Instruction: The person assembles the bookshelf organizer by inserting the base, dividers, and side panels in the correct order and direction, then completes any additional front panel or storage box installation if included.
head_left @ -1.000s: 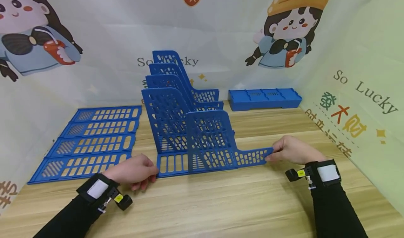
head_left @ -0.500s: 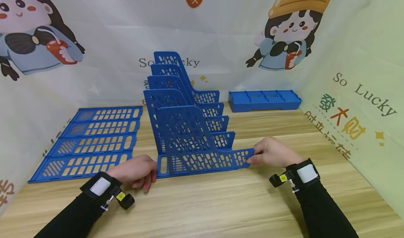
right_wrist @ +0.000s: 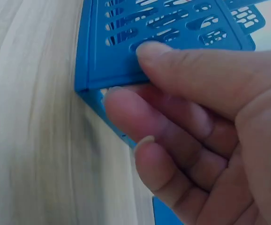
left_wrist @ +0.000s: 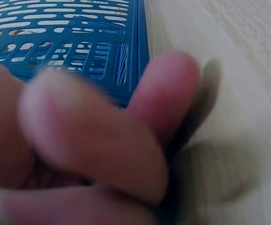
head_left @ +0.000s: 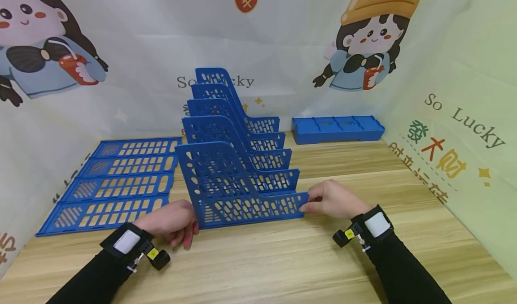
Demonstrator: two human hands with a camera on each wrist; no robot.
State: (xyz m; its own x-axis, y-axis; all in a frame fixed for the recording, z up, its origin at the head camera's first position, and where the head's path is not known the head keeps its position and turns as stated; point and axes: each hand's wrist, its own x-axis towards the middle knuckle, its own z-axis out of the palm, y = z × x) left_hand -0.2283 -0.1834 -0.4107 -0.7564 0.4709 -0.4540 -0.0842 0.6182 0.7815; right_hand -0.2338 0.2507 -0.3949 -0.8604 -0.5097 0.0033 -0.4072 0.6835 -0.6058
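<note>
Several blue perforated upright panels stand one behind another in the middle of the table in the head view. The front panel (head_left: 242,201) stands along the near edge of this rack. My right hand (head_left: 333,199) pinches that panel's low right end between thumb and fingers; the right wrist view shows the thumb (right_wrist: 156,51) on the panel face (right_wrist: 116,65). At the rack's front left corner, my left hand (head_left: 173,223) rests with bent fingers against the edge. In the left wrist view its fingertips (left_wrist: 166,77) lie beside the blue corner; whether they grip it is unclear.
Several flat blue perforated panels (head_left: 117,207) lie in a row on the left of the wooden table (head_left: 258,263). A long blue compartment piece (head_left: 337,129) sits at the back right, near the printed cloth (head_left: 282,48) behind the table.
The front panel has slid left along the rack's near edge, with my right hand moving left while holding it. My left hand has stayed nearly in place at the corner.
</note>
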